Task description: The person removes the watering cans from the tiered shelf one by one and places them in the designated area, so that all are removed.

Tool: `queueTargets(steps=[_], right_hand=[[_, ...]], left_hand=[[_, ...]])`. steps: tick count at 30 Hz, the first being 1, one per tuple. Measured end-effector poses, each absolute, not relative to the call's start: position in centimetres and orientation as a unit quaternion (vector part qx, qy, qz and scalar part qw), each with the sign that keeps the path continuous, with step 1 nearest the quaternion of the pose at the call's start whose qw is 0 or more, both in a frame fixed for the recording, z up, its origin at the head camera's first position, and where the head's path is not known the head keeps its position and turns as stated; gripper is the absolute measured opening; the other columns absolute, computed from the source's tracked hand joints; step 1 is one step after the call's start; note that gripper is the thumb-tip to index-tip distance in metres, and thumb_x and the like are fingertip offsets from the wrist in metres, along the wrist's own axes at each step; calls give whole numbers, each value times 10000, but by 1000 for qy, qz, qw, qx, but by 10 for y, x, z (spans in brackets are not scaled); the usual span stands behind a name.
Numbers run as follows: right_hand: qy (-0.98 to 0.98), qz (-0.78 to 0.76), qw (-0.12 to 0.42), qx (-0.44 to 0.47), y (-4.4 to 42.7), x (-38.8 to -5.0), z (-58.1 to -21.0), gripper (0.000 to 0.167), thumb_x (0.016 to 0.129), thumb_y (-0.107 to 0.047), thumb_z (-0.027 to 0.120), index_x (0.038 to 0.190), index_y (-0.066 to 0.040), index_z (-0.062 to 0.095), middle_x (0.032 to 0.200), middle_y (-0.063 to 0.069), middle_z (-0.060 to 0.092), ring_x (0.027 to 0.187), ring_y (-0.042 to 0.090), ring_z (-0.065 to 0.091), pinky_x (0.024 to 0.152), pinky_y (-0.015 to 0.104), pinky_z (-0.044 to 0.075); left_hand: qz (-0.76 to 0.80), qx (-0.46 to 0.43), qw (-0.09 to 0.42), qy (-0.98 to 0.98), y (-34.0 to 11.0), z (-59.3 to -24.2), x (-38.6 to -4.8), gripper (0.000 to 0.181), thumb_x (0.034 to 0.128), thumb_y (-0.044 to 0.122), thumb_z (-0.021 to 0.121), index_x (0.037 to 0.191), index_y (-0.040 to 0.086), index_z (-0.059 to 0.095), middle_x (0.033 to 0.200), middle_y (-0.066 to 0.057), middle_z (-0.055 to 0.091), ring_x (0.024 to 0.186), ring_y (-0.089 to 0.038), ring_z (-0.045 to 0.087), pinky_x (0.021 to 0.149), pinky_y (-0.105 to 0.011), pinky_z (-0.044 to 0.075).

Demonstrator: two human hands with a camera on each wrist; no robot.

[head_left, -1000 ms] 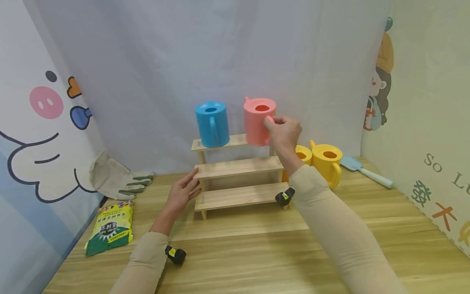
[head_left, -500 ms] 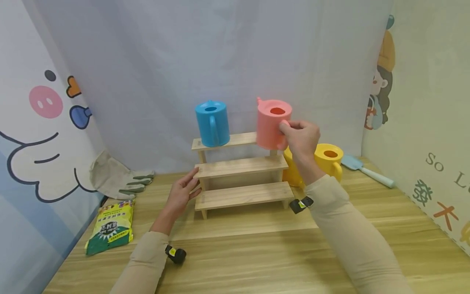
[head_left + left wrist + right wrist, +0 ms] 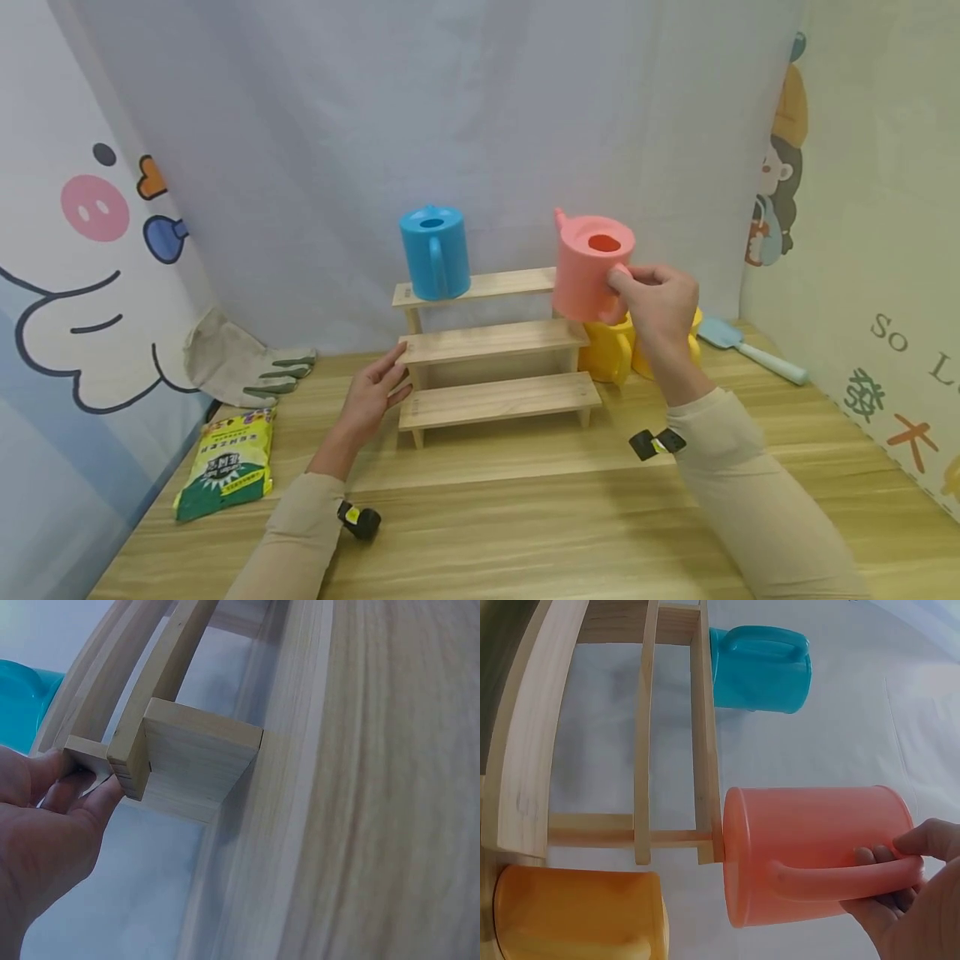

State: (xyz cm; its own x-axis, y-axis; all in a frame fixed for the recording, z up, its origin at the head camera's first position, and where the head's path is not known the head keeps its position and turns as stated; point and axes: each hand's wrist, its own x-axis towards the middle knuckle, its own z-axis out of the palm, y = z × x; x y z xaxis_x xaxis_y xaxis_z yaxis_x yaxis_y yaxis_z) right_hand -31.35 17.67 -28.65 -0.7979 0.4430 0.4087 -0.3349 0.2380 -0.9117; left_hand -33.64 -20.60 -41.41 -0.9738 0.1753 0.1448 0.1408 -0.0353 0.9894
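With our right hand [image 3: 660,304] we grip the pink can [image 3: 581,283] by its handle [image 3: 840,881], likely for control. Our left hand [image 3: 371,396] pinches the adjacent stand [image 3: 495,342], presumably steadying it.

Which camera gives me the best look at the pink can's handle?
The right wrist view: the pink can's handle appears large there, with the right hand gripping its end. The head view shows it smaller and partly covered by the hand. The left wrist view doesn't show it.
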Motion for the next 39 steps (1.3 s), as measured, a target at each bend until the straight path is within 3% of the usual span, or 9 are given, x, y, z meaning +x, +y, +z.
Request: queueTargets(steps=[9, 19, 26, 35, 39], right_hand=[[-722, 615, 314, -42, 196, -298, -290, 394, 863, -313, 789, 1006, 53, 752, 847, 30, 718, 875, 175, 654, 744, 228, 539], [-749, 597, 283, -50, 214, -277, -291, 419, 861, -310, 799, 1032, 68, 741, 756, -67, 693, 904, 166, 569, 670, 220, 502], [-762, 590, 262, -47, 223, -270, -296, 418, 870, -298, 799, 1033, 79, 725, 728, -123, 698, 812, 135, 663, 655, 163, 542], [-768, 593, 239, -39, 231, -261, -303, 409, 882, -243, 798, 1017, 129, 695, 813, -84, 685, 793, 100, 681, 715, 152, 577], [-781, 582, 226, -28, 234, -255, -307, 415, 899, -258, 779, 1016, 131, 691, 834, -71, 687, 876, 107, 653, 737, 139, 557]], left_hand=[[716, 115, 12, 689, -206, -413, -334, 493, 1096, 131, 419, 1579, 115, 320, 1649, -109, 158, 1491, -283, 201, 1075, -361, 462], [714, 111, 13, 691, -205, -413, -334, 496, 1097, 127, 414, 1581, 110, 308, 1650, -118, 150, 1491, -294, 198, 1077, -361, 459], [715, 111, 10, 690, -205, -413, -334, 496, 1097, 130, 416, 1581, 111, 310, 1650, -112, 155, 1490, -289, 202, 1075, -359, 459], [712, 117, 13, 692, -206, -413, -335, 498, 1097, 142, 418, 1583, 121, 309, 1649, -106, 159, 1491, -276, 204, 1078, -355, 456], [712, 115, 13, 692, -205, -413, -335, 499, 1097, 148, 418, 1583, 118, 307, 1648, -110, 163, 1489, -276, 209, 1078, -357, 456]])
